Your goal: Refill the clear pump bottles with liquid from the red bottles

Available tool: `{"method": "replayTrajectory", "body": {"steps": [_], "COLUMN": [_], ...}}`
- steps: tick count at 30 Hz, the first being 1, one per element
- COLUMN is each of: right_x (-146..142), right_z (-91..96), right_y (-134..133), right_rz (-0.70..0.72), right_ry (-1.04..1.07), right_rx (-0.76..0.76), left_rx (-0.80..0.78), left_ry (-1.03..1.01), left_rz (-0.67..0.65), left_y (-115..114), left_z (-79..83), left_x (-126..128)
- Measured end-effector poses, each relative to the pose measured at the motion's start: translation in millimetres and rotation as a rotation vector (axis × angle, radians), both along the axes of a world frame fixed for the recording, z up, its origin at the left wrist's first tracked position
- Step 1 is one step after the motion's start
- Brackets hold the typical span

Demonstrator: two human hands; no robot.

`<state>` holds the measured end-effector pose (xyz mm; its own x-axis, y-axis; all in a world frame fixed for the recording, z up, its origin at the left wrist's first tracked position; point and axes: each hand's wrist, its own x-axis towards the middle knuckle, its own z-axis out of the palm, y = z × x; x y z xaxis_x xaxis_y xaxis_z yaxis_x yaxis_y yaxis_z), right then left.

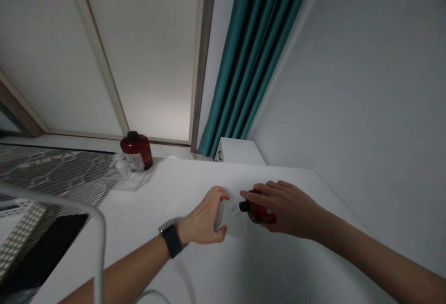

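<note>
My right hand [287, 206] is wrapped round a dark red bottle [257, 212] with a black neck, tilted on its side so that the neck points left. The neck is over a clear, square-sided container [232, 218]. Around the left side of this container my left hand [205, 216] is closed, thumb at the near side and fingers at the far side. Whether any liquid passes between the two cannot be made out. A watch with a dark band sits on my left wrist.
On the white table [167, 188], a larger red bottle [137, 148] with a black cap stands at the back left, beside a clear plastic pump top [121, 167]. A white cable or tube [99, 229] crosses the left foreground. A black flat object [52, 248] lies at left.
</note>
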<state>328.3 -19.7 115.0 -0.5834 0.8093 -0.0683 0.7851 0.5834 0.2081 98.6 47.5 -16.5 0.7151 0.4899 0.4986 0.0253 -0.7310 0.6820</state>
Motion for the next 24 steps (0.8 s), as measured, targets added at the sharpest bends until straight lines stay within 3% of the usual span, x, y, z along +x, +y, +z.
{"method": "replayTrajectory", "body": {"steps": [24], "right_x": [-0.9], "right_z": [1.3], "right_y": [0.6], "right_rz": [0.011], "right_ry": [0.009], "right_rx": [0.012], "left_rx": [-0.024], "left_ry": [-0.025], "left_rz": [-0.005], "left_y": [-0.7], "left_z": [2.3], "left_x": [0.3]}}
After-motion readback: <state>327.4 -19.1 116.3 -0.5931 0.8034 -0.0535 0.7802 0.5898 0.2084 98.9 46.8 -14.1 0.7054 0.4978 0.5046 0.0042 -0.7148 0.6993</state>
